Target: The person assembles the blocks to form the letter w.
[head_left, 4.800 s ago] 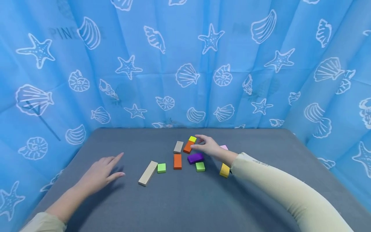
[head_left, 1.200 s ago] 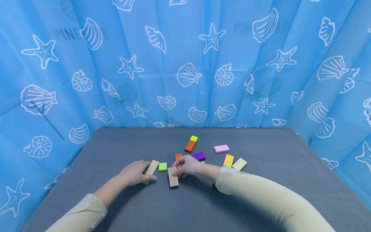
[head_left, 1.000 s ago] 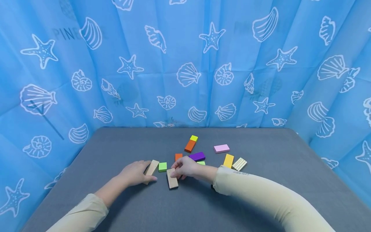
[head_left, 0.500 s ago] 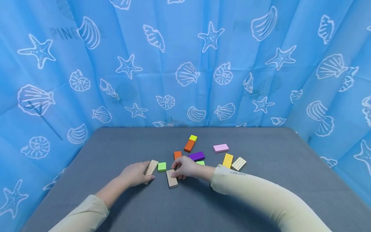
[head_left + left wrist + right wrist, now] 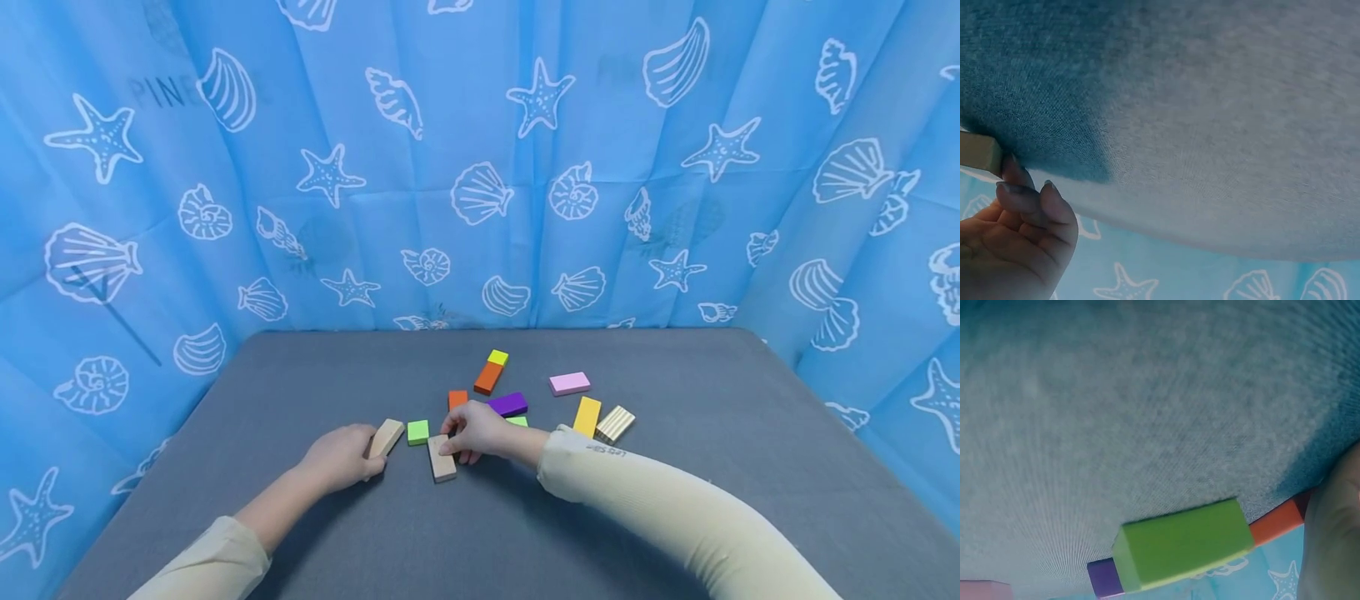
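My left hand grips the near end of a long plain wooden block lying on the grey table. In the left wrist view, curled fingers hold that block's end. My right hand pinches the far end of a short plain wooden block that lies flat just right of the long one. A light green cube sits between the two hands. The right wrist view shows a green block close to the hand.
Beyond the right hand lie an orange block, a purple block, another orange block with a yellow cube, a pink block, a yellow block and a ridged wooden block. A blue shell-print curtain surrounds the table.
The right hand brought the short wooden block from the far cluster to the front. The left hand took hold of the long block. In the last second both shifted only slightly.
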A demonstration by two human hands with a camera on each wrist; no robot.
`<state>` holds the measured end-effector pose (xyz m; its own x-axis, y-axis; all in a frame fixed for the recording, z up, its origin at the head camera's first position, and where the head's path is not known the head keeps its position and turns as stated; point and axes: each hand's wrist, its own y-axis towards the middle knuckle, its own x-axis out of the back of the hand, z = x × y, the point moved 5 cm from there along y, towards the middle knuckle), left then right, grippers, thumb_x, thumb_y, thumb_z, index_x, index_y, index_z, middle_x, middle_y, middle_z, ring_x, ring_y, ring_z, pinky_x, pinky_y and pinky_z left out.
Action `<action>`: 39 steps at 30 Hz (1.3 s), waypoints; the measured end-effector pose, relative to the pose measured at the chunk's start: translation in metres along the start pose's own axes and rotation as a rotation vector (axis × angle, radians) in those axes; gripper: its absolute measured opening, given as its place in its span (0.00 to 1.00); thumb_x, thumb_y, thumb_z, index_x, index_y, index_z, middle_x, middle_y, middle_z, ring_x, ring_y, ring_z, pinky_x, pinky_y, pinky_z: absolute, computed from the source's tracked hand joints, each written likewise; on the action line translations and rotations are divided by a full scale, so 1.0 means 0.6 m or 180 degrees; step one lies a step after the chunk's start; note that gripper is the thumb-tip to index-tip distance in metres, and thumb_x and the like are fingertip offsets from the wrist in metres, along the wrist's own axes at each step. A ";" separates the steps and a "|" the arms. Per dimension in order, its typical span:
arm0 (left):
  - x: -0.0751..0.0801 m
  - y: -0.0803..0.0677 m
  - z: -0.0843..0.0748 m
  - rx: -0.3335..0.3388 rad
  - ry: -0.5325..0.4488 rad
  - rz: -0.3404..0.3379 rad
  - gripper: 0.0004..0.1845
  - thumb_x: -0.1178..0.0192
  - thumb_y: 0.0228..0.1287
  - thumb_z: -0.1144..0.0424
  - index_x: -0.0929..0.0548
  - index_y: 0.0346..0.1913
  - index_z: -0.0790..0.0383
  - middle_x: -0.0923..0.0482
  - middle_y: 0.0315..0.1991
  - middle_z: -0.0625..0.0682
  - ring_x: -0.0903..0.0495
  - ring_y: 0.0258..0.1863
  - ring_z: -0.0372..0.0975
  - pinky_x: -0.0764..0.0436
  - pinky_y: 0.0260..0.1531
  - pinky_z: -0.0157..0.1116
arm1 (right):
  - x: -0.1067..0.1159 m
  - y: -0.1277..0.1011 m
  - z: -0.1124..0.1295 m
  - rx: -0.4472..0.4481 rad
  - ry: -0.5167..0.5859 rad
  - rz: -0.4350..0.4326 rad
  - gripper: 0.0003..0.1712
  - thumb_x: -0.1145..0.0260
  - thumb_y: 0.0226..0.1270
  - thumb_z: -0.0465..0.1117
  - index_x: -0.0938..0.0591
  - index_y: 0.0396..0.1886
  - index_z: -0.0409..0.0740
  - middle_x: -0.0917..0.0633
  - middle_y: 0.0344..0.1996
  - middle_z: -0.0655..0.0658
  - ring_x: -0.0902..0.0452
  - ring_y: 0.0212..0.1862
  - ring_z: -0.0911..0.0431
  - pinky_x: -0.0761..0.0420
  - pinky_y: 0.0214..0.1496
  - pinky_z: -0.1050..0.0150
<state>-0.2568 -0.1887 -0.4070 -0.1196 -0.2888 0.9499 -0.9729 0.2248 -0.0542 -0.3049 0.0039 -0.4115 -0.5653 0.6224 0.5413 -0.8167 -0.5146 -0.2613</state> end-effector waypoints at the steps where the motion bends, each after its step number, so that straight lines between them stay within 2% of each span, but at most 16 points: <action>1: 0.000 -0.002 0.001 0.0006 -0.0004 -0.0010 0.08 0.37 0.61 0.60 0.22 0.36 0.62 0.31 0.22 0.47 0.32 0.20 0.38 0.32 0.23 0.38 | 0.000 0.000 0.000 -0.0004 -0.0009 -0.0007 0.09 0.27 0.58 0.34 0.17 0.38 0.39 0.21 0.23 0.46 0.23 0.22 0.57 0.20 0.28 0.62; 7: 0.004 -0.016 0.005 -0.0038 -0.0011 -0.0079 0.10 0.36 0.59 0.60 0.21 0.39 0.62 0.30 0.24 0.47 0.33 0.22 0.38 0.32 0.24 0.38 | 0.002 0.000 -0.003 -0.0078 0.0008 0.0016 0.09 0.26 0.58 0.35 0.17 0.38 0.40 0.21 0.23 0.46 0.23 0.22 0.57 0.19 0.28 0.63; 12: 0.005 -0.028 0.005 -0.0064 0.0004 -0.0099 0.14 0.33 0.58 0.59 0.20 0.44 0.63 0.29 0.26 0.46 0.33 0.24 0.37 0.33 0.25 0.39 | 0.004 0.000 -0.007 -0.0112 0.0174 0.0143 0.08 0.29 0.61 0.34 0.17 0.40 0.39 0.21 0.25 0.46 0.23 0.23 0.57 0.19 0.30 0.62; 15: 0.005 -0.034 0.001 -0.0223 0.0007 -0.0094 0.17 0.32 0.58 0.59 0.19 0.48 0.63 0.26 0.29 0.45 0.33 0.25 0.36 0.32 0.26 0.38 | 0.006 -0.002 -0.007 -0.0125 0.0290 0.0192 0.08 0.31 0.63 0.32 0.16 0.42 0.38 0.21 0.25 0.45 0.23 0.23 0.58 0.18 0.30 0.62; 17: 0.007 -0.038 -0.004 -0.0447 0.0067 -0.0126 0.18 0.32 0.59 0.59 0.19 0.50 0.63 0.24 0.32 0.45 0.32 0.27 0.35 0.31 0.27 0.38 | 0.007 -0.003 -0.007 -0.0144 0.0343 0.0200 0.08 0.32 0.63 0.31 0.16 0.42 0.38 0.20 0.25 0.45 0.23 0.22 0.58 0.18 0.30 0.62; 21: 0.010 -0.048 -0.019 -0.1110 0.0234 -0.0219 0.20 0.33 0.60 0.58 0.20 0.53 0.63 0.23 0.37 0.45 0.31 0.30 0.32 0.29 0.30 0.37 | 0.008 -0.004 -0.006 -0.0173 0.0354 0.0174 0.08 0.31 0.62 0.31 0.16 0.42 0.37 0.20 0.25 0.45 0.24 0.21 0.58 0.18 0.29 0.62; 27: 0.001 -0.068 -0.046 -0.2074 0.0409 -0.0290 0.19 0.33 0.61 0.57 0.19 0.54 0.58 0.31 0.32 0.40 0.38 0.27 0.28 0.35 0.26 0.29 | 0.008 0.001 -0.008 -0.0190 0.0333 0.0183 0.09 0.31 0.62 0.31 0.16 0.43 0.38 0.19 0.25 0.46 0.23 0.21 0.59 0.18 0.29 0.62; 30: -0.006 -0.075 -0.061 -0.2488 0.0429 -0.0330 0.19 0.33 0.61 0.57 0.18 0.55 0.55 0.30 0.34 0.40 0.38 0.28 0.27 0.35 0.27 0.27 | 0.009 0.003 -0.009 -0.0179 0.0320 0.0188 0.09 0.31 0.62 0.31 0.16 0.43 0.38 0.19 0.25 0.46 0.23 0.21 0.59 0.18 0.29 0.62; 35: -0.014 -0.084 -0.086 -0.3015 0.0358 -0.0435 0.22 0.30 0.58 0.62 0.19 0.57 0.51 0.26 0.40 0.44 0.30 0.33 0.29 0.28 0.32 0.26 | 0.007 0.005 -0.010 -0.0143 0.0298 0.0183 0.08 0.31 0.62 0.31 0.16 0.42 0.38 0.19 0.24 0.46 0.23 0.21 0.59 0.18 0.28 0.62; 39: -0.020 -0.090 -0.105 -0.3301 0.0359 -0.0545 0.25 0.28 0.55 0.65 0.19 0.57 0.50 0.26 0.40 0.45 0.28 0.32 0.31 0.28 0.33 0.24 | 0.005 0.006 -0.009 -0.0136 0.0295 0.0175 0.08 0.31 0.62 0.31 0.16 0.41 0.38 0.19 0.23 0.46 0.23 0.21 0.59 0.18 0.28 0.62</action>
<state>-0.1906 -0.1390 -0.3962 0.0742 -0.3158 0.9459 -0.3233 0.8897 0.3224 -0.3100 0.0072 -0.4148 -0.6160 0.6468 0.4496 -0.7873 -0.5250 -0.3234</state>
